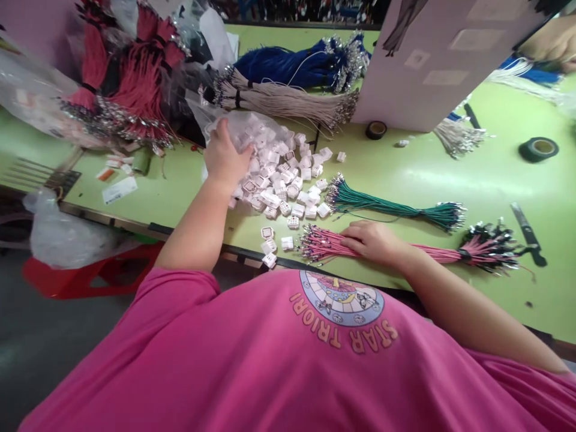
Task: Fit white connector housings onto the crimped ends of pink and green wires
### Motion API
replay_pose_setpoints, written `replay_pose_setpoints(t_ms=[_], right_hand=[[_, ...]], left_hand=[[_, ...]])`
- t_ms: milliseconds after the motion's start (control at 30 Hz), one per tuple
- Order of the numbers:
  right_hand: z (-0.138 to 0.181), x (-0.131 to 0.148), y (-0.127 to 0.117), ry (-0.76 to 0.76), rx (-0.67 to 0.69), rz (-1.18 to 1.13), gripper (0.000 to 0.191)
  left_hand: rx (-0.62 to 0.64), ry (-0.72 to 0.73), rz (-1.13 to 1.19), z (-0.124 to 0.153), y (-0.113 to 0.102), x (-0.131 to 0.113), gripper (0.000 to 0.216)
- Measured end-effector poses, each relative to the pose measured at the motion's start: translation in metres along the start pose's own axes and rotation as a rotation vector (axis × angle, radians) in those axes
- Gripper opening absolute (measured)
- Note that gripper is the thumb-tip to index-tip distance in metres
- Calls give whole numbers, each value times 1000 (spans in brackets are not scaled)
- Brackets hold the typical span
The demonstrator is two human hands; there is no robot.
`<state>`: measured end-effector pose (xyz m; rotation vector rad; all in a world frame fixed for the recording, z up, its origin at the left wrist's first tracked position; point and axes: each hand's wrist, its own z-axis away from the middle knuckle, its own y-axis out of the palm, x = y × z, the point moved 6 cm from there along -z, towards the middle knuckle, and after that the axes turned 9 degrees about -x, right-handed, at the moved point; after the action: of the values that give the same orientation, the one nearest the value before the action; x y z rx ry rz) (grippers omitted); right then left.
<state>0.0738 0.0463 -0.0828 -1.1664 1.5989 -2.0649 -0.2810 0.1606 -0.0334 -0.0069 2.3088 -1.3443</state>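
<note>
Fingers of the right hand are laid close together across the pink wire bundle — whether it is gripped cannot be told. By the left hand, thumb and forefinger spread, the clear bag is touched; any pinch is hidden. White connectors are heaped at the bag and strewn over the counter. Just beyond the pink wires, a green wire bundle is laid — farther back, blue wires.

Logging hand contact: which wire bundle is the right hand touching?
The pink bundle nearest the shirt, beside the green bundle; the right hand rests on no other.
</note>
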Motion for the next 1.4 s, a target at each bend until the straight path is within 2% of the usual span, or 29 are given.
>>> replay_pose_setpoints(t_ms=[133, 200, 267, 300, 333, 367, 400, 467, 533, 633, 733, 800, 900, 1033, 1100, 1167, 1267, 1400], right_hand=[[6, 1, -6, -4, 55, -121, 35], [5, -6, -12, 17, 81, -199, 34], [-2, -22, -28, 88, -40, -206, 35], [-7, -33, -40, 142, -167, -157, 35], [-12, -44, -50, 209, -288, -73, 36], [-17, -54, -57, 257, -346, 34, 37], [-23, -60, -58, 279, -336, 125, 39], [-34, -69, -50, 287, -211, 237, 39], [-38, -71, -41, 282, -118, 276, 38], [-33, -68, -34, 262, -97, 297, 36], [-26, -63, -32, 246, -89, 340, 35], [-23, -59, -32, 254, -92, 372, 34], [-21, -53, -35, 290, -128, 395, 33], [-20, -46, -42, 299, -251, 375, 32], [-22, -44, -42, 270, -296, 346, 32], [-26, -43, -37, 245, -285, 327, 32], [-32, -44, -30, 236, -250, 318, 32], [-26, -45, -44, 259, -351, 211, 28]], left_hand=[[-13, -9, 21, -17, -9, 14, 97], [-74, 114, 20, -8, -30, 11, 103], [-208, 523, 120, 28, -58, -11, 87], [-202, 733, 232, 55, -69, -21, 79], [-59, 897, 318, 84, -71, -30, 70], [144, 1073, 361, 116, -67, -37, 62], [325, 1180, 342, 145, -61, -41, 53], [498, 1241, 303, 184, -46, -41, 40], [535, 1175, 261, 194, -29, -37, 35], [500, 990, 201, 176, -6, -27, 36], [477, 806, 193, 150, 1, -27, 33], [459, 746, 198, 141, 0, -40, 32], [460, 840, 190, 147, 2, -79, 33], [554, 1028, 157, 168, 24, -133, 40], [586, 1037, 88, 169, 35, -147, 34], [639, 1002, 80, 165, 40, -153, 25], [722, 818, 256, 145, 28, -155, 23], [834, 307, 677, 122, 11, -154, 38]])
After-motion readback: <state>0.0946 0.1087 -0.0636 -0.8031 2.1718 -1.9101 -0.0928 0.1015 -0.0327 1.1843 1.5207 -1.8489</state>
